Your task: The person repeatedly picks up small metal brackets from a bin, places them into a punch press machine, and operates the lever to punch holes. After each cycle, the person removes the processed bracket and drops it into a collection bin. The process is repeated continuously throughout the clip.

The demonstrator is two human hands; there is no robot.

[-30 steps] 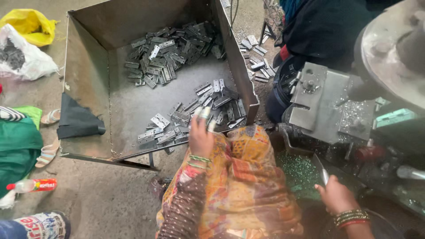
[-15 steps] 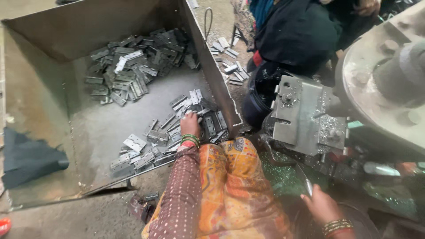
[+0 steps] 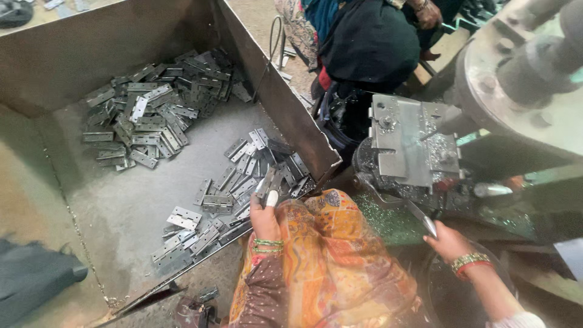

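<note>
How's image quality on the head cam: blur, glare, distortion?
Head view: wide-angle bend, bin walls bow; hinges fairly sharp, flat soft light, mild sheen only; left hand and right hand slightly soft; the machine wheel at upper right is blurred.

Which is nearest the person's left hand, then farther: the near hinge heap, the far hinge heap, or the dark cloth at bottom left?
From the left hand:
1. Near hinge heap, right at the fingertips, by the bin's right wall.
2. Far hinge heap, up toward the bin's back left.
3. Dark cloth, outside the bin, far left bottom corner.
</note>
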